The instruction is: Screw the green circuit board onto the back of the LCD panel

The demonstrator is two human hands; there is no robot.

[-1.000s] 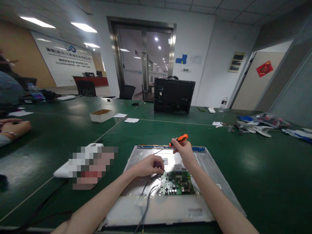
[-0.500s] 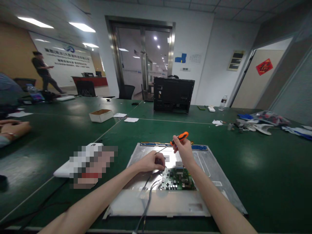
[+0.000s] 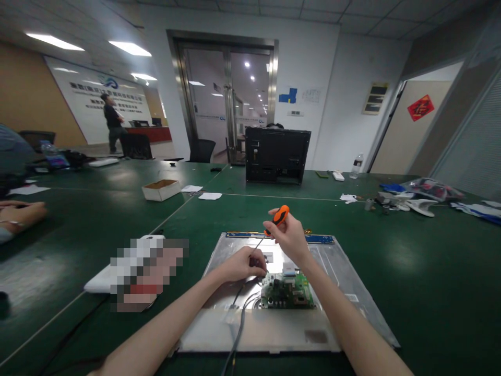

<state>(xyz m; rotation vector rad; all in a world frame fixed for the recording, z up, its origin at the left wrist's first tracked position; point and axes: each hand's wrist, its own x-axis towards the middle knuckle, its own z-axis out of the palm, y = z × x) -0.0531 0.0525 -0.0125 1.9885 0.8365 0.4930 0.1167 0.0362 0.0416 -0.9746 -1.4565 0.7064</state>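
Observation:
In my right hand (image 3: 291, 237) is a screwdriver with an orange and black handle (image 3: 278, 218), held tilted, its thin shaft slanting down to the left behind my left fingers. My left hand (image 3: 250, 263) is closed, with fingertips pinched at the upper left corner of a green circuit board (image 3: 287, 292). What those fingertips hold, if anything, is hidden, and so is the screwdriver's tip. The board sits on a flat silver metal display panel (image 3: 352, 318) with a blue strip (image 3: 321, 239) along its far edge. Dark cables (image 3: 239, 334) run from the board toward me.
A white device (image 3: 97, 279), partly blurred out, lies left of the panel. Farther back are an open box (image 3: 161, 190), a black monitor housing (image 3: 277, 156), a bottle (image 3: 356, 166) and a pile of parts and bags (image 3: 415, 196). Another person's hands (image 3: 23, 214) rest at far left.
My right hand and the screwdriver have moved slightly left, with the handle more upright. My left hand stays at the board's corner. A person in the background has walked right.

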